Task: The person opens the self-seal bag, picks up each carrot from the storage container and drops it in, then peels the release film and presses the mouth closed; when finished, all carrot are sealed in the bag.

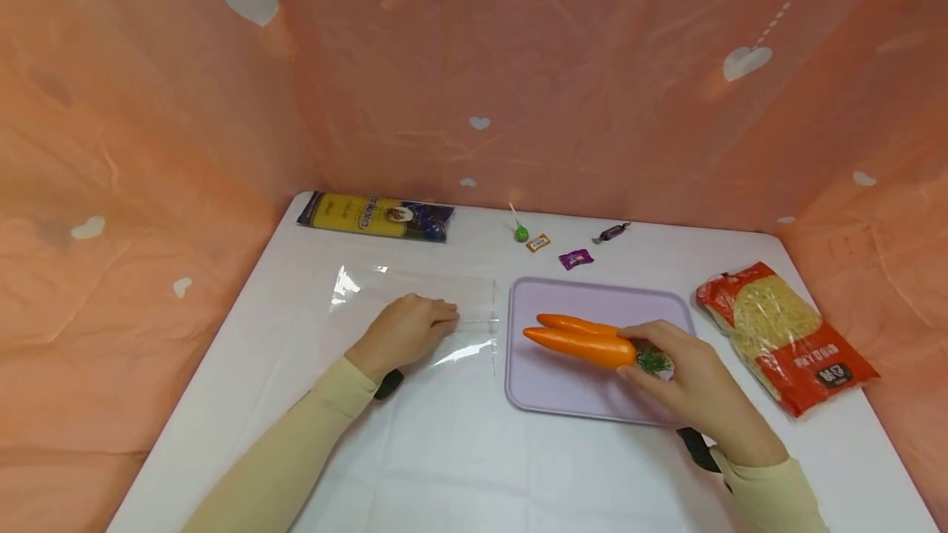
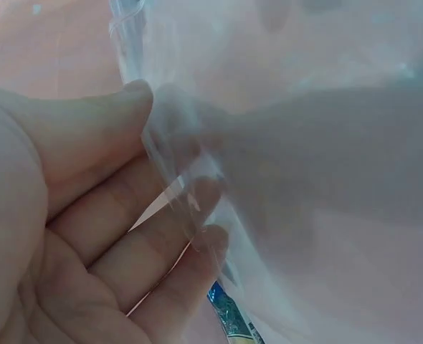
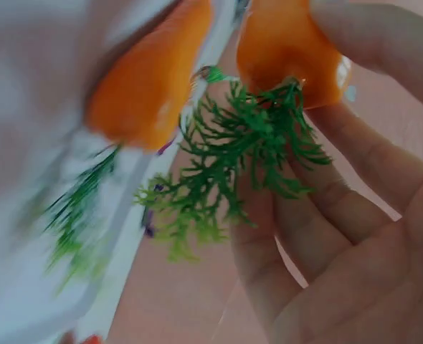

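A clear plastic bag point(image 1: 459, 286) lies on the white table, with my left hand point(image 1: 411, 331) over its middle. In the left wrist view, the thumb point(image 2: 118, 115) of this hand pinches the edge of the film against the fingers, whose tips show through it. My right hand point(image 1: 685, 381) grips an orange toy carrot point(image 1: 578, 346) by its thick end, its green leaves point(image 3: 233, 143) hanging below the fingers. Beside it a second carrot point(image 3: 154, 79) lies over the lilac tray point(image 1: 578, 401), its tip point(image 1: 563, 321) pointing left.
A red noodle packet point(image 1: 785, 336) lies right of the tray. Behind are a green lollipop point(image 1: 522, 233), an orange candy point(image 1: 538, 243), a purple candy point(image 1: 576, 258) and a dark wrapped candy point(image 1: 611, 233). A yellow and blue pasta packet point(image 1: 370, 216) lies back left. Orange curtains point(image 1: 474, 64) surround the table.
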{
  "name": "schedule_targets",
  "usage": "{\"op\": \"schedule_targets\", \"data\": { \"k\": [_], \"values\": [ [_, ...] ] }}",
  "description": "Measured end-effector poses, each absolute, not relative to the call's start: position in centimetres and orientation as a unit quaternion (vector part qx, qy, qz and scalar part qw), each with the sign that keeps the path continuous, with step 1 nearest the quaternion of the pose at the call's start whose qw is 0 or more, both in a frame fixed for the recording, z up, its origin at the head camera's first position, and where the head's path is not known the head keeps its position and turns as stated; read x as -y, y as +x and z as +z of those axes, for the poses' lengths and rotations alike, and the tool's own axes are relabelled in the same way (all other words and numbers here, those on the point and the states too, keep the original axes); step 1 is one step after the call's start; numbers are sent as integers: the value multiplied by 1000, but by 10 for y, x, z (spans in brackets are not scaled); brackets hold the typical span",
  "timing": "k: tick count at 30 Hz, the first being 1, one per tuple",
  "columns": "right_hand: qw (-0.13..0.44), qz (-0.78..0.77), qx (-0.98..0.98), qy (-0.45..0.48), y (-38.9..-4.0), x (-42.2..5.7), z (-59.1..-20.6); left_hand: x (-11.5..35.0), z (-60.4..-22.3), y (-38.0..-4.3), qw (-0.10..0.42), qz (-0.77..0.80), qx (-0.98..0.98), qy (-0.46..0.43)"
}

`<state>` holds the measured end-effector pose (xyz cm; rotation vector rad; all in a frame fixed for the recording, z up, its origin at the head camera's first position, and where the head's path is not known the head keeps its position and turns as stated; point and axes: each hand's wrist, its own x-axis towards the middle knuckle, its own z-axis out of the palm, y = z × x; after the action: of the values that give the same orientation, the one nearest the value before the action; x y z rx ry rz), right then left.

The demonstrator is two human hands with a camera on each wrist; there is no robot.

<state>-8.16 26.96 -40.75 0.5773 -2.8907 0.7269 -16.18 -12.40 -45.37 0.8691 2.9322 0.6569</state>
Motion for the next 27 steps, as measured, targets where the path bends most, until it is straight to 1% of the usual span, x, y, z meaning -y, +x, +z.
{"op": "schedule_targets", "data": {
  "k": [7, 14, 17, 24, 27],
  "values": [
    [32, 266, 942, 204, -112, -236, -401, 127, -448, -165, -4, 228, -930, 288],
    [5, 296, 931, 212, -133, -213, -404, 131, -446, -166, -41, 243, -916, 318],
    [-5, 298, 931, 209, -137, -210, -407, 130, -445, -167, -41, 247, -915, 318],
    [-10, 293, 933, 207, -141, -209, -409, 133, -442, -168, -3, 258, -923, 287],
    [-8, 299, 931, 207, -143, -209, -407, 136, -439, -168, 3, 256, -923, 288]
  ]
}}
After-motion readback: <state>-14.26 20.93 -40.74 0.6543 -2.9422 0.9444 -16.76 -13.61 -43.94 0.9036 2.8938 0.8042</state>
